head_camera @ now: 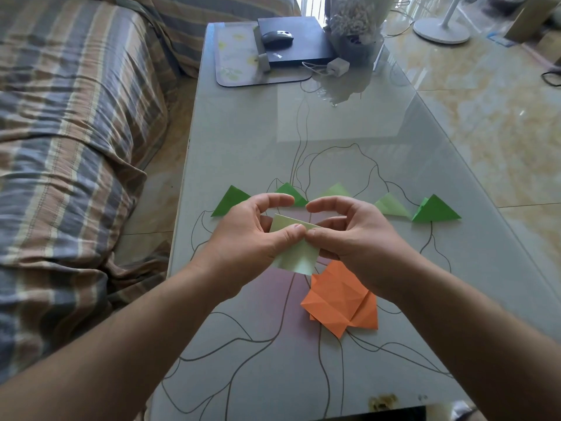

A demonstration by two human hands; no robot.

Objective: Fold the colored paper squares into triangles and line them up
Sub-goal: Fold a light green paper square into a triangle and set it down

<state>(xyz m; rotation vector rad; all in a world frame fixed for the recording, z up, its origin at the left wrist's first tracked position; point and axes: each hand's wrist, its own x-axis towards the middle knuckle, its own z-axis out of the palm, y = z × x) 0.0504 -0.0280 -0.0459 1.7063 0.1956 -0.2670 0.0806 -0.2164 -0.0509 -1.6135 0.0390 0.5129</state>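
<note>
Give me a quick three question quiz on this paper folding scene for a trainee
1. True or false: both hands grip the pale green paper.
2. How many folded green triangles stand in the row?
3. The orange papers lie: A) far end, B) near the person, below the right hand, C) on the sofa.

Key: 1. True; left hand and right hand pinch it. 2. Five, from the left one to the right one. 3. B.

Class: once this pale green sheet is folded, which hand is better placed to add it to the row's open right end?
Right, probably. The right hand pinching the pale green sheet sits nearer the dark green triangle ending the row; the left hand would cross over.
</note>
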